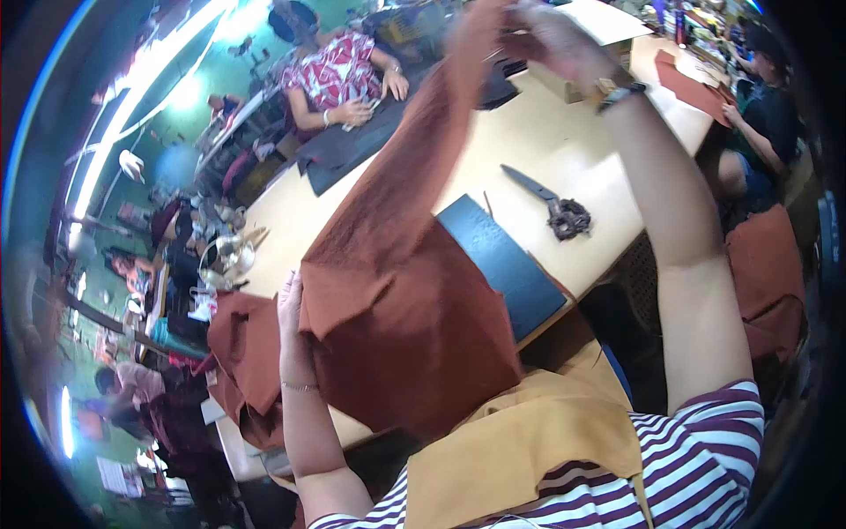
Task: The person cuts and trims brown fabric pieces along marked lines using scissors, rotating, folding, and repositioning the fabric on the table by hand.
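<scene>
A large rust-brown cloth (410,326) hangs between my two hands over the table's near edge. My left hand (289,300) is closed on its left edge, fingers partly behind the fabric. Raised high at the top of the view, my right hand (560,44) is blurred and grips the cloth's upper end, stretching it upward. Under and to the right of the cloth lies a flat dark blue board (502,264). Beyond the board, large dark scissors (551,203) with wrapped handles rest on the pale table (352,189).
Across the table a person (339,84) handles dark cloth (352,145). Another person (767,115) sits at the right with brown cloth (692,88). More brown cloth (247,353) is piled at the left, near a kettle-like metal object (231,257). Other people are in the left background.
</scene>
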A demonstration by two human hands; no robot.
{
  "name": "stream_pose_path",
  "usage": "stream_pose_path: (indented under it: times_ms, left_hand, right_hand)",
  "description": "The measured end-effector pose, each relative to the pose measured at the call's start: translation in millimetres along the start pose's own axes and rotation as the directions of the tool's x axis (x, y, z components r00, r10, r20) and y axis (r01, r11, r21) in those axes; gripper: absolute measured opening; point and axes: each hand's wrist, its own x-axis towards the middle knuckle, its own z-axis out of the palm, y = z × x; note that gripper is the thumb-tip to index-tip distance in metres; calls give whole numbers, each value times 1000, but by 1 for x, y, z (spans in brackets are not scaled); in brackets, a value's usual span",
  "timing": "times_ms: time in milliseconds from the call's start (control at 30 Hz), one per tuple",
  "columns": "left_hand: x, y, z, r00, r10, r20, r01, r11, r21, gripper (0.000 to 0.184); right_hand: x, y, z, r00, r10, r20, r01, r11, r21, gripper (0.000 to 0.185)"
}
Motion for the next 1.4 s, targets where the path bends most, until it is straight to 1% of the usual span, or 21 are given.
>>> stream_pose_path:
  times_ms: [33, 100, 167, 200, 267, 300, 333, 367, 400, 433, 467, 567, 667, 800, 900, 1033, 1100, 1167, 1267, 1367, 1400]
  left_hand:
    - [26, -35, -27, 999, 17, 44, -18, 999, 43, 27]
    - [30, -60, -31, 931, -198, -307, 244, 963, 118, 29]
    - [11, -74, -58, 959, -188, -214, 265, 863, 430, 37]
    - [1, -92, -82, 970, -98, -223, 209, 803, 558, 39]
    - [-16, -100, -97, 964, 139, -228, 109, 576, 810, 42]
    - [-33, -92, -80, 937, 282, -206, 79, 404, 911, 45]
    - [-52, -83, -62, 899, 409, -156, 72, 213, 974, 47]
    - [-65, -61, -35, 943, 330, -45, 0, 136, 991, 52]
    - [-68, -46, -9, 968, 244, 64, -83, 69, 994, 58]
    - [-70, -50, 2, 952, 219, 215, -253, 160, 954, 64]
    - [-71, -55, 19, 963, 86, 254, -265, 175, 948, 72]
    - [-72, -77, 63, 898, -163, 409, -382, 172, 908, 90]
    - [-65, -92, 96, 904, -141, 405, -384, 152, 911, 89]
    - [-70, -93, 117, 869, -133, 477, -456, 163, 875, 86]
    - [-84, -84, 106, 846, -162, 508, -484, 165, 859, 87]
    - [-103, -72, 73, 801, -218, 557, -524, 193, 829, 93]
    - [-103, -65, 52, 765, -250, 594, -558, 204, 804, 95]
    - [-100, -58, 29, 761, -272, 590, -563, 175, 807, 98]
    - [-94, -56, -5, 770, -303, 562, -549, 136, 825, 103]
    - [-102, -70, -8, 923, -84, 376, -317, 388, 865, 107]
    - [-102, -74, -7, 925, -140, 353, -293, 326, 899, 110]
  right_hand:
    - [29, 20, -6, 996, -19, 88, 12, 997, 82, 45]
    - [-8, 8, 24, 998, 2, -61, -8, 994, -107, 51]
    - [-41, 26, 16, 987, -41, 158, 93, 935, -343, 59]
    - [-57, 52, 4, 962, -49, 270, 158, 902, -401, 59]
    - [-120, 68, -8, 976, 140, 168, 43, 633, -773, 44]
    - [-143, 98, -30, 961, 153, 231, 95, 601, -794, 42]
    - [-167, 118, -46, 963, 219, 157, 8, 561, -828, 40]
    - [-188, 135, -55, 955, 284, 83, -79, 514, -854, 38]
    - [-204, 149, -59, 968, 244, 57, -66, 467, -882, 36]
    - [-216, 161, -61, 980, 197, 33, -53, 418, -907, 34]
    - [-222, 164, -59, 990, 143, 10, -44, 365, -930, 33]
    - [-220, 168, -30, 996, -85, -18, 20, 420, -907, 35]
    - [-227, 164, 24, 992, 112, 54, 19, 292, -956, 44]
    - [-214, 200, 56, 978, 149, -149, -177, 197, -964, 41]
    - [-185, 196, 43, 903, 400, -158, -299, 320, -899, 35]
    - [-147, 200, 23, 883, 465, -67, -213, 270, -939, 27]
    - [-122, 198, 14, 965, 225, -137, -180, 182, -967, 23]
    - [-106, 178, 4, 966, -96, -241, -181, 415, -892, 22]
    - [-105, 191, -15, 859, -434, -273, 38, 585, -810, 25]
    - [-150, 183, -39, 985, -59, -161, -124, 400, -908, 31]
    - [-166, 181, -44, 983, 68, -170, -183, 314, -932, 32]
